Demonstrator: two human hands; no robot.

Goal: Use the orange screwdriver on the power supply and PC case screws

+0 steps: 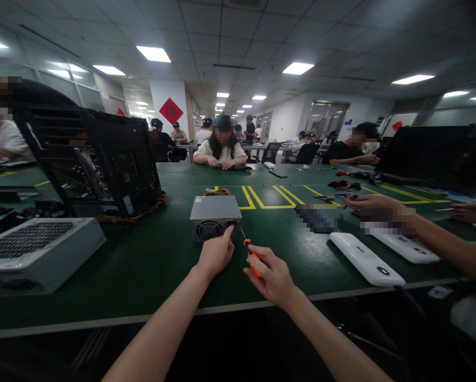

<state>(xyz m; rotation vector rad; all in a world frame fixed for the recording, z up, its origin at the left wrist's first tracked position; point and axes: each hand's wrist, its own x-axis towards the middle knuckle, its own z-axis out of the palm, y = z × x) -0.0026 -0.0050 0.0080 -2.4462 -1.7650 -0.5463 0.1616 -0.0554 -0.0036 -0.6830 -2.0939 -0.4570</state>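
Note:
A grey metal computer power supply (218,208) lies on the green table, its round fan grille toward me and a bundle of coloured wires behind it. My left hand (216,253) has its index finger stretched out, the tip touching the right part of the grille face; the other fingers are bent and partly hidden. In my right hand (273,273) is a screwdriver with an orange and black handle (254,264), gripped between thumb and fingers. Its thin shaft points up and left, the tip close to the power supply's right front edge.
An open black computer case (98,159) and a larger grey power supply (69,254) stand left. White oblong devices (365,260) and a dark blurred object (315,218) lie right, near a co-worker's hand (375,204). A person (224,146) sits opposite. A black monitor-like panel (432,159) stands right.

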